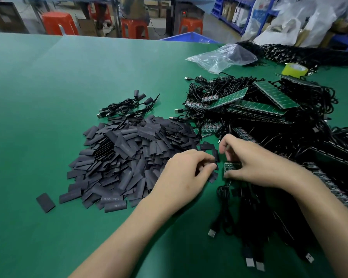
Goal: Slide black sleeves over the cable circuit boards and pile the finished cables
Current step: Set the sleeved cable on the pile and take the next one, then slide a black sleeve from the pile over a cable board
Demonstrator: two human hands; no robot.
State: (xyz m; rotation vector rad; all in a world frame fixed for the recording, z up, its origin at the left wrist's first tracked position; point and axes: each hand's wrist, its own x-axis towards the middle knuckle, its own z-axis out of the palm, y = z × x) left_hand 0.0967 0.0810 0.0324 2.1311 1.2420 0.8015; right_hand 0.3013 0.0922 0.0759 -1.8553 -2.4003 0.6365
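A big heap of flat black sleeves (129, 157) lies on the green mat (48, 97). My left hand (183, 177) pinches one black sleeve (214, 173) at the heap's right edge. Just to its right, my right hand (249, 163) holds a small green circuit board (230, 167) between thumb and fingers; its black cable (223, 199) trails toward me. A small pile of finished sleeved cables (127, 107) rests behind the heap.
Green board panels (255, 105) with tangled black cables fill the right side. More USB cables (251, 247) lie near me on the right. A clear plastic bag (223, 57), a yellow tape roll (294, 69) and red stools (58, 23) stand farther back.
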